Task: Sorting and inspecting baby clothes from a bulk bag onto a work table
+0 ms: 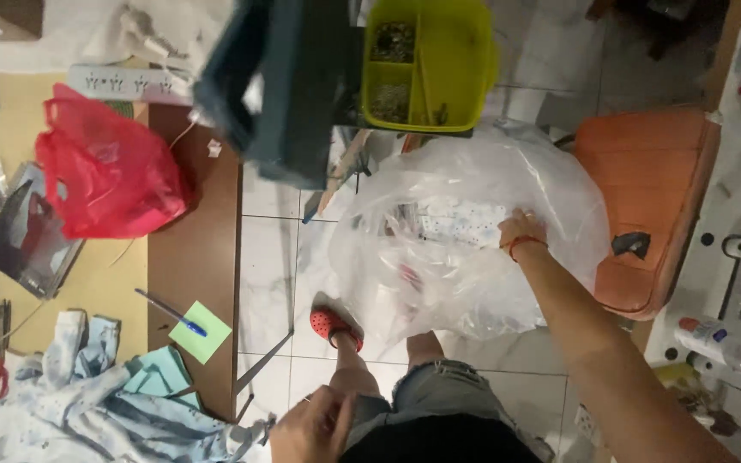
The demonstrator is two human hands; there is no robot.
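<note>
Left hand [312, 426] is sitting at 6 o'clock, fingers curled together, pinching pale blue cloth [87, 411] at the table [195, 257] edge. Right hand [521, 230] is reaching to 1 o'clock, fingers buried in the big clear plastic bag [465, 249] on the floor; can't tell their state. Yellow bin [452, 64] is sitting at 12.

Right hand [521, 230] in clear plastic bag [465, 249]; left hand [315, 426] near knee.

One clear plastic bag [465, 240], one red bag [109, 171], one yellow bin [439, 69], one pen [171, 313]
</note>
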